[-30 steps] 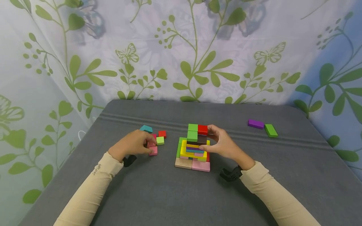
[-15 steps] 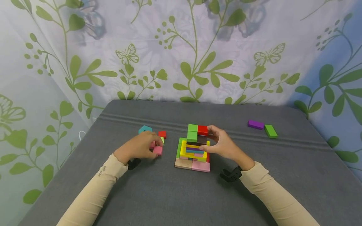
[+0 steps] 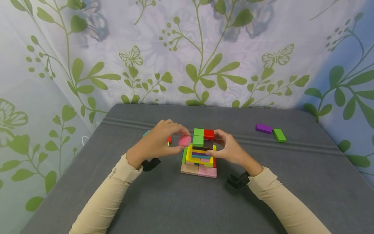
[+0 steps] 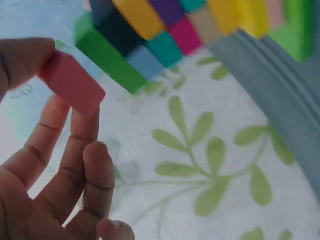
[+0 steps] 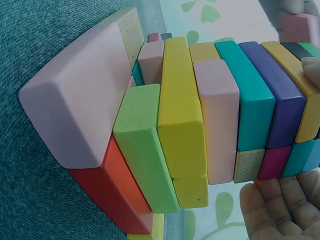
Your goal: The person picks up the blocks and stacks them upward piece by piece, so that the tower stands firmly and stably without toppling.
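Observation:
A small pink block point(image 3: 184, 141) is pinched between the thumb and fingers of my left hand point(image 3: 159, 139), up in the air just left of the tower's top. The left wrist view shows this pink block point(image 4: 74, 84) held at one end. My right hand point(image 3: 230, 149) steadies the stepped tower of coloured blocks point(image 3: 200, 159) from the right, thumb at the near side and fingers behind. In the right wrist view the right hand's fingers point(image 5: 272, 210) lie along the upper layers. Green blocks point(image 3: 199, 136) and a red block point(image 3: 208, 134) form the tower's top layer.
Behind my left hand, a red block point(image 3: 169, 139) and a teal block point(image 3: 146, 133) are partly hidden. A purple block point(image 3: 264, 128) and a green block point(image 3: 279, 135) lie at the back right of the grey table point(image 3: 187, 208). A leaf-patterned curtain point(image 3: 146, 71) hangs behind.
My left hand has picked the pink block up from the loose blocks on the left and carried it up and rightward to the tower. The right hand stays in place.

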A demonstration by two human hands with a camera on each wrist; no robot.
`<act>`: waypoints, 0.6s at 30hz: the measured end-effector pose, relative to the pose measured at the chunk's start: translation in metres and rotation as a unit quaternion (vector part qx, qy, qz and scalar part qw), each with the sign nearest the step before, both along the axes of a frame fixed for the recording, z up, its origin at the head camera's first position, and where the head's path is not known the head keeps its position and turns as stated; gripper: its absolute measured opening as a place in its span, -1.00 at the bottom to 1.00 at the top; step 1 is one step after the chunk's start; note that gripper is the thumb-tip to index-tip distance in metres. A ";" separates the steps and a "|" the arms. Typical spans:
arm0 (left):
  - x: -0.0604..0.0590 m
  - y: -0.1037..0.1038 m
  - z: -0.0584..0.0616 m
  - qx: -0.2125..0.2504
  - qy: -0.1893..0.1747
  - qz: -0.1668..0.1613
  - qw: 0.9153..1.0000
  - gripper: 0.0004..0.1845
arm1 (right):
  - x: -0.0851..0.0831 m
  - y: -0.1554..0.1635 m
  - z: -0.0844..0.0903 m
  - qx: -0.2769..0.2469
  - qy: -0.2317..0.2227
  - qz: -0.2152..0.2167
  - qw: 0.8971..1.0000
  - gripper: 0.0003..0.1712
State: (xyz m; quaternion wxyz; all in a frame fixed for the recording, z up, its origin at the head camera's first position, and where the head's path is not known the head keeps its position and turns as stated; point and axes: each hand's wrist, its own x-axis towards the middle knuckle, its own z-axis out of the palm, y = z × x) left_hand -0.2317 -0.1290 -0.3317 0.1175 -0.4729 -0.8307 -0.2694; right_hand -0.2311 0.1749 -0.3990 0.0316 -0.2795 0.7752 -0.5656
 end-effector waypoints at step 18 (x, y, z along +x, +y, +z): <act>-0.006 0.062 0.003 -0.012 0.047 -0.045 0.998 -0.59 | -0.002 0.003 -0.002 -0.011 0.007 0.012 1.000 -0.45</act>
